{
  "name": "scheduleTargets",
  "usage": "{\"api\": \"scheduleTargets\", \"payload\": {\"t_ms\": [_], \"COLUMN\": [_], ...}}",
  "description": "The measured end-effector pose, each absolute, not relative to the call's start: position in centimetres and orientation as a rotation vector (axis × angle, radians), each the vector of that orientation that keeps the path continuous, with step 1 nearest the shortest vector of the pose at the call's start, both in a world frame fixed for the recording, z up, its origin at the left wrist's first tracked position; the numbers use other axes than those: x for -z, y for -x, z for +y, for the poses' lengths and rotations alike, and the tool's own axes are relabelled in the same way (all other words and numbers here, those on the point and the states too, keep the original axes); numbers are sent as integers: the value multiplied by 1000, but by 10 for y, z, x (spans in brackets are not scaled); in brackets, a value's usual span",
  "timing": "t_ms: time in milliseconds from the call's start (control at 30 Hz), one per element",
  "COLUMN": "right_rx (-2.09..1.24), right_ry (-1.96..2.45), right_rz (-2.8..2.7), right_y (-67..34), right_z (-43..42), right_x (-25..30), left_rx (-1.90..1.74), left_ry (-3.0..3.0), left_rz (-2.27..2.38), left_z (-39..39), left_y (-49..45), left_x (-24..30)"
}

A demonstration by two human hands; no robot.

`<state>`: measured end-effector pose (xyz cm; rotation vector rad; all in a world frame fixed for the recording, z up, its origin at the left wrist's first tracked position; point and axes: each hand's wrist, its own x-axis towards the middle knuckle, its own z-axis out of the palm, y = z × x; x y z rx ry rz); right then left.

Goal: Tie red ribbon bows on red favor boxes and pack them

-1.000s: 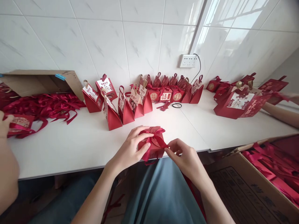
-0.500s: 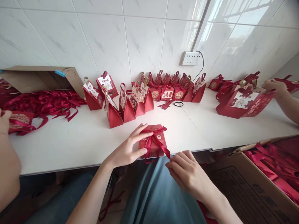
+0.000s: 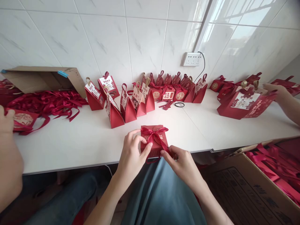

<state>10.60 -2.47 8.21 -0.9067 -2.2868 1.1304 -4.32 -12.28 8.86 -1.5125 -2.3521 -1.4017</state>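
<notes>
A small red gift box [image 3: 153, 151] with gold print lies at the table's near edge, directly before me. Around it runs a dark red satin ribbon [image 3: 161, 142], tied in a bow on top. My left hand [image 3: 133, 150] is at the box's left side, thumb and forefinger closed on the ribbon just below the knot. From the right, my right hand [image 3: 181, 159] pinches the ribbon's right tail at the box's near right corner. Its other fingers are curled and partly hidden.
Upright red gift boxes [image 3: 128, 109] with loop handles stand behind, more along the wall. A black ring [image 3: 179, 104] lies near them. Cardboard cartons of ribbon [image 3: 53, 104] and red boxes [image 3: 278, 175] flank me. Other people's hands show at left [image 3: 7, 125] and right [image 3: 276, 92].
My left hand has drawn back from lying across the box top to pinching the ribbon. My right hand has moved in along the right tail, nearer the box.
</notes>
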Motion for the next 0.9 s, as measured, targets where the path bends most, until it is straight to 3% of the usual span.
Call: {"api": "scheduleTargets", "payload": {"t_ms": [133,333,567,667,800,900], "right_rx": [-1329,-2101,-2354,-2174,-1337,-866], "right_ry": [899,648,534,668,1122,875], "right_rz": [-2161,-1694,-1505,-1857,-2095,-2054], "right_y": [-110,-111,-110,-121,-131,-119], "right_z": [-21,-7,-8,2,18,16], "right_x": [-89,-90,-82,-86,-91,-93], "left_rx": [1605,1858,1882,1820,1696,1482], "left_ry": [1514,1421,1419,1480,1575,1828], "left_rz": [-2452,-2533,-2591,-2669,-2522,-2344], "left_z": [-124,-124,-127,-131,-125,-113], "left_y": [48,51,58,67,83,93], "left_x": [-89,-91,-88,-91,-98,-101]}}
